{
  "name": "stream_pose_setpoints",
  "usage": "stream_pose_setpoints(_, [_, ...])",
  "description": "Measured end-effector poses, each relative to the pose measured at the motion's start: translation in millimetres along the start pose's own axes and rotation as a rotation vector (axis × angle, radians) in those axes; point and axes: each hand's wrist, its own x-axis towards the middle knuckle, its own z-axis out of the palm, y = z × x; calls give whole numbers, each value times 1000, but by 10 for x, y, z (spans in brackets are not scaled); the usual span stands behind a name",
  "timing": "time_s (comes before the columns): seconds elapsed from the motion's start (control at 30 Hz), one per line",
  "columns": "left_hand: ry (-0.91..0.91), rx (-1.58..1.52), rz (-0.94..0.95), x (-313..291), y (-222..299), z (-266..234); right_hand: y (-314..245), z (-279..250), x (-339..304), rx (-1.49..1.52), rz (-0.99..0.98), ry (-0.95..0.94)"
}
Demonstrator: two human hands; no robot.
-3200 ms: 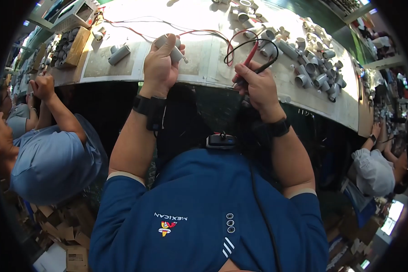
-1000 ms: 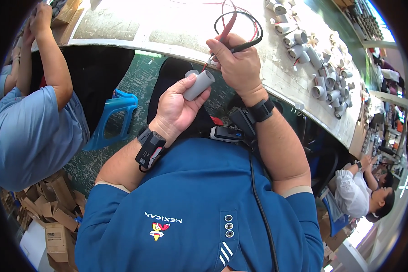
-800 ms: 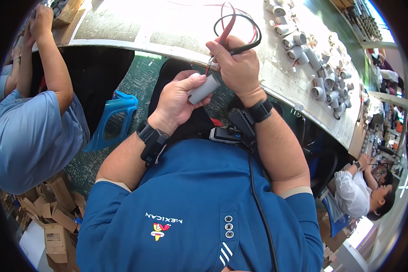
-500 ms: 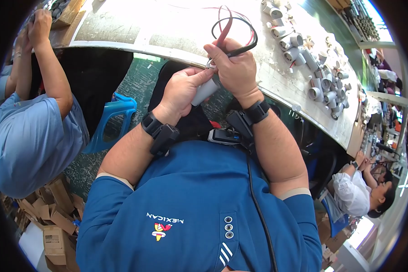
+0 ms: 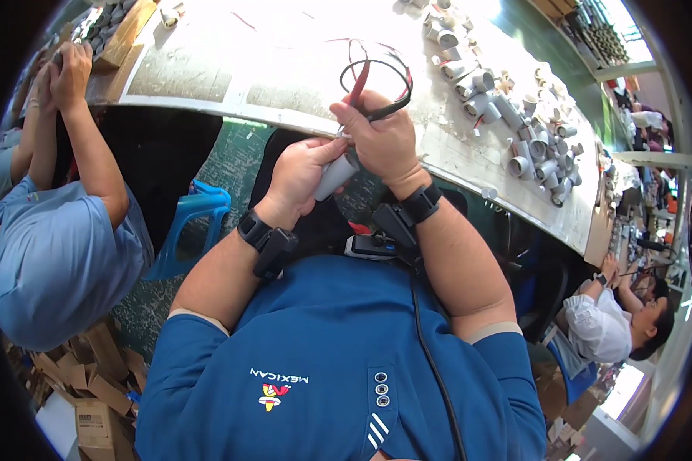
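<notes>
My left hand [image 5: 294, 175] is closed around a smooth grey cylindrical part [image 5: 335, 178], which tilts below the table's front edge. Its thumb and forefinger pinch at the upper end, where a small pale or metal bit shows. My right hand [image 5: 386, 144] touches it there, thumb against fingers, with red and black leads [image 5: 359, 83] in its grip. A thick red piece and a black piece stick out above this hand, and a black loop and thin red wires run from them over the tabletop. Fingers hide what the leads meet.
Many grey cylindrical parts [image 5: 507, 107] lie piled on the right of the pale worktable [image 5: 277, 73]. A co-worker in light blue [image 5: 69, 253] sits at left, beside a blue plastic stool [image 5: 196, 215]. Cardboard boxes [image 5: 96, 422] are at lower left. Another person [image 5: 599, 330] works at right.
Both hands, with the cylinder and the leads, have shifted slightly left and down in view; so has the tabletop pile. The grips look the same.
</notes>
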Motion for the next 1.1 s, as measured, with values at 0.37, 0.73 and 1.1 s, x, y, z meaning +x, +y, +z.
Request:
stream_pose_setpoints(0.37, [13, 98, -18, 224, 129, 245, -5, -277, 225, 30, -174, 39])
stream_pose_setpoints(0.73, [144, 16, 12, 133, 35, 238, 41, -221, 119, 134, -272, 57])
stream_pose_setpoints(1.1, [2, -193, -134, -151, -95, -114, 161, 182, -117, 112, -110, -19])
